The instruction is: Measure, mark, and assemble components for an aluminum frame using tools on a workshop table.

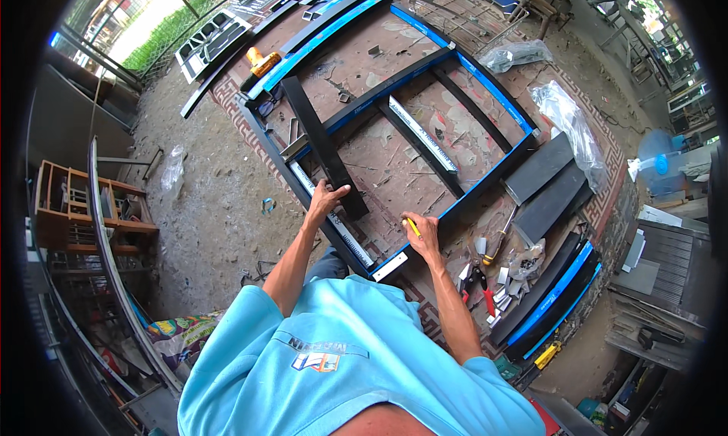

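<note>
My left hand (pixel 326 200) is closed around the near end of a long black metal bar (pixel 315 133). The bar lies at a slant across the left part of a black frame (pixel 497 167) edged with blue film. In my right hand (pixel 425 235) is a short yellow pen-like tool (pixel 413 227), its tip pointing up and left. That hand hovers over or rests by the near right side of the frame; contact is unclear. Black crossbars (pixel 470 110) span the frame's inside, one with a white printed strip (pixel 421 133).
A yellow drill (pixel 262 61) sits at the frame's far left corner. Right of the frame lie dark flat panels (pixel 542 170), a screwdriver (pixel 497 246), red-handled pliers (pixel 485 292) and small metal offcuts. Clear plastic wrap (pixel 565 117) lies farther right. Wooden furniture (pixel 83 205) stands left.
</note>
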Available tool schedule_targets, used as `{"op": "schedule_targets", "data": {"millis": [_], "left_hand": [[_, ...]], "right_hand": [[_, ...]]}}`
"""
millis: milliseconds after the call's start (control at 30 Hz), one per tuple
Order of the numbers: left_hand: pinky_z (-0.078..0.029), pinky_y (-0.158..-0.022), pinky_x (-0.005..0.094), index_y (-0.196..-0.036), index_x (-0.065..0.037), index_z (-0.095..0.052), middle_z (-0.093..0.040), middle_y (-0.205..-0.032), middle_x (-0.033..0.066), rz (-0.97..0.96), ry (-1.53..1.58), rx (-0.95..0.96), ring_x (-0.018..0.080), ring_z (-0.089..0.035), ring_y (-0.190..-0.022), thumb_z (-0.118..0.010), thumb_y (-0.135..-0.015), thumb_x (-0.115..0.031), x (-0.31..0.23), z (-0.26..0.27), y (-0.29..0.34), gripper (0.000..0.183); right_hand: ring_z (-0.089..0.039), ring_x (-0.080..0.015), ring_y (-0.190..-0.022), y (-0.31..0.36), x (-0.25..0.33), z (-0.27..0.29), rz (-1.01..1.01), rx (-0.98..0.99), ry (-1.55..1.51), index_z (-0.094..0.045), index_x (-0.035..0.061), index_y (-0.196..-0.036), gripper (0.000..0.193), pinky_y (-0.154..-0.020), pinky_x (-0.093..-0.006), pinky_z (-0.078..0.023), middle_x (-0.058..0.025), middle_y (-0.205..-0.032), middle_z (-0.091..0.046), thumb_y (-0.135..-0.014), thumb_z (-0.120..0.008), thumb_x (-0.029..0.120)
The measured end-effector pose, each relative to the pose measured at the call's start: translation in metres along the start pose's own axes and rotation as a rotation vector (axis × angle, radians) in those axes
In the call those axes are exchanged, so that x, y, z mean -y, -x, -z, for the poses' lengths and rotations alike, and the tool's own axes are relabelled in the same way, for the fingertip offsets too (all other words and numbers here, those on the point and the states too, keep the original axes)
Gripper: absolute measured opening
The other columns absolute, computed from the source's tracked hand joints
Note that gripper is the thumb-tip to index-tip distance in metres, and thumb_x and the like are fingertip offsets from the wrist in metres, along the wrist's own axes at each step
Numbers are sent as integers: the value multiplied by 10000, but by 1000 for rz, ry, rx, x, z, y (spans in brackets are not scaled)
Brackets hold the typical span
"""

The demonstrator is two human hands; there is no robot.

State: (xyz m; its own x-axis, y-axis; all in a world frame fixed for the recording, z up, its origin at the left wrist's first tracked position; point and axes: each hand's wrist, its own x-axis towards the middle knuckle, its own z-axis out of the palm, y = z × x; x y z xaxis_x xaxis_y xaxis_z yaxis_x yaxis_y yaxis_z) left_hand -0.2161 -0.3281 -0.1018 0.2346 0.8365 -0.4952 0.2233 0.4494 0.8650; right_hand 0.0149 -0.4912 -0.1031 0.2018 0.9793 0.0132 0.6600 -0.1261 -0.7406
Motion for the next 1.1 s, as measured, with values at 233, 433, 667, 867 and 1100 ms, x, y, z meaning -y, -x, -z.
{"op": "schedule_targets", "data": {"millis": [233, 433, 667, 867, 1100], "left_hand": [[-519, -727, 307, -1187, 61, -442, -631, -1005, 167, -50, -46, -13, 214, -641, -877, -764, -773, -271, 7, 2, -6, 621], [-517, -736, 315, -1189, 72, -443, -630, -996, 162, -27, -114, -87, 209, -633, -874, -767, -768, -288, 6, -6, 1, 642], [-519, -669, 360, -1237, 7, -411, -601, -1054, 147, -18, 244, 72, 215, -590, -882, -760, -776, -267, 6, -72, -1, 640], [-539, -739, 378, -1273, 9, -300, -523, -1167, 195, 8, 179, 145, 276, -591, -1002, -740, -798, -237, 54, -76, -9, 692], [-527, -792, 392, -1265, 19, -279, -532, -1149, 188, 0, 25, 156, 271, -570, -991, -674, -853, -358, 67, -91, -19, 684]], "right_hand": [[-621, -322, -842, 0, -3, -4, 17, -53, 16, -666, 68, -1011, 224, -800, -392, -406, -136, -912, -681, -855, -587, 207], [-652, -274, -843, 1, -9, -2, -10, -51, -214, -671, 28, -996, 202, -770, -364, -474, -152, -916, -682, -849, -611, 153], [-599, -196, -967, 63, -3, 38, -308, -379, -626, -643, -28, -1044, 211, -860, -318, -463, -101, -1019, -649, -856, -584, 49], [-599, -145, -762, 119, -4, 49, -554, -554, -485, -641, 4, -999, 247, -682, -294, -469, -51, -838, -649, -901, -592, 225], [-631, -156, -859, 216, -9, 45, -675, -1134, -504, -538, -6, -1224, 412, -679, -263, -509, -96, -967, -650, -817, -605, -15]]}}
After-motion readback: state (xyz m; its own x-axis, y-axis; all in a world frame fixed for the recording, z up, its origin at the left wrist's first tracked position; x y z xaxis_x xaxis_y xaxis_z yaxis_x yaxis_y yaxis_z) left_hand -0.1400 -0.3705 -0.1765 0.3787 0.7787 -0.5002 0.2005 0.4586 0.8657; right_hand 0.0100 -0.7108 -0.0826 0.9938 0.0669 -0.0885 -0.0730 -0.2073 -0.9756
